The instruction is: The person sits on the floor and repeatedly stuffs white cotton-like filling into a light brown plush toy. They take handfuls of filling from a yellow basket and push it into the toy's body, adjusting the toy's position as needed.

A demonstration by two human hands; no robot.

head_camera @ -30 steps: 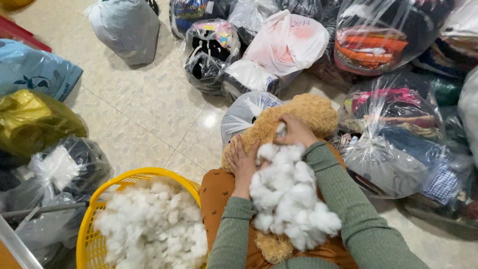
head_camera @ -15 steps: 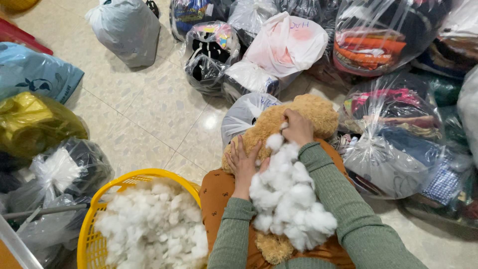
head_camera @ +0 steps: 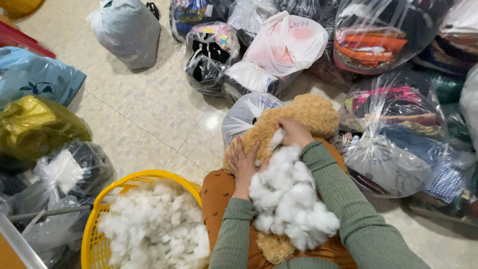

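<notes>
- Head view: right hand (head_camera: 295, 132) has pushed deeper into the teddy bear (head_camera: 294, 119) on the lap, grip closed on stuffing (head_camera: 289, 194).
- Left hand (head_camera: 242, 159) flat, open, steadying the bear.
- Exposed stuffing pile slightly smaller; filling progresses.

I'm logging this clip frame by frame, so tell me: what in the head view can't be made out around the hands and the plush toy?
- Right hand fingertips: buried in the tan plush toy and white stuffing.
- The toy's opening: covered by stuffing.
- The toy's lower part: under stuffing and sleeves.
- Yellow basket: cut off by the bottom edge.
- Left hand palm: pressed flat on the toy.
</notes>
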